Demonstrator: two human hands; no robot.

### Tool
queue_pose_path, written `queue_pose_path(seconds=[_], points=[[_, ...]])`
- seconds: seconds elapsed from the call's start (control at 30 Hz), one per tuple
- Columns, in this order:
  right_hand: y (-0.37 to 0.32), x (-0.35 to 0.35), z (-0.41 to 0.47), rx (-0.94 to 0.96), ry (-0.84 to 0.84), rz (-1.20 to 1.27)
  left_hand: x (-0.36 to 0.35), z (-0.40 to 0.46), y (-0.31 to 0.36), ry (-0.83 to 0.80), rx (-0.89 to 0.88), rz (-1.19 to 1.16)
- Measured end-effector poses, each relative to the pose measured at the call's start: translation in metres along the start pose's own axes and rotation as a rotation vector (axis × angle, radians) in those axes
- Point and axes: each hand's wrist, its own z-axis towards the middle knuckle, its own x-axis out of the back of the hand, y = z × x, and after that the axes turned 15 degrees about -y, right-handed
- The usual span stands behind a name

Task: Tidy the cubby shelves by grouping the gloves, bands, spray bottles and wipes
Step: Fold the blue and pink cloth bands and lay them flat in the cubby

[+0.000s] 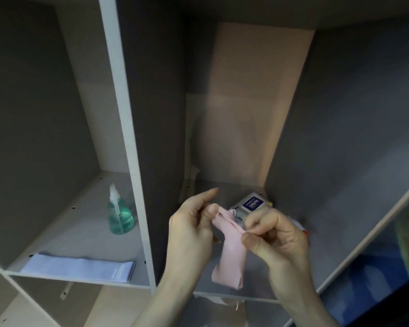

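A pink band (230,253) hangs in front of the middle cubby, held at its top by both hands. My left hand (190,228) pinches its upper left end with the thumb, the index finger sticking out straight. My right hand (273,234) pinches the upper right edge with curled fingers. Behind the hands a grey pack of wipes (252,205) with a blue label lies on the middle cubby floor. In the left cubby a green spray bottle (119,214) stands upright, and a flat lilac band (80,267) lies along the front edge.
A white divider (128,142) separates the left and middle cubbies. Part of a red and white object (301,226) shows behind my right hand. Below the middle shelf edge, scraps of white and pink (224,302) peek out. A blue surface (373,286) lies at the lower right.
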Motion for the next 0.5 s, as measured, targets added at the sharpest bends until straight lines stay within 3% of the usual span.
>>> queue_pose_path(seconds=[0.13, 0.23, 0.4, 0.5], points=[[0.001, 0.006, -0.003, -0.125, -0.016, 0.062, -0.001, -0.003, 0.003, -0.033, -0.001, -0.053], [0.000, 0.010, -0.005, -0.255, -0.124, -0.172, 0.001, -0.007, 0.007, -0.078, -0.021, -0.140], [-0.005, 0.005, 0.000, -0.203, -0.039, -0.458, 0.005, -0.013, 0.010, -0.255, 0.039, -0.239], [-0.003, 0.004, 0.002, -0.112, -0.019, -0.392, 0.009, -0.016, 0.010, -0.225, 0.015, -0.080]])
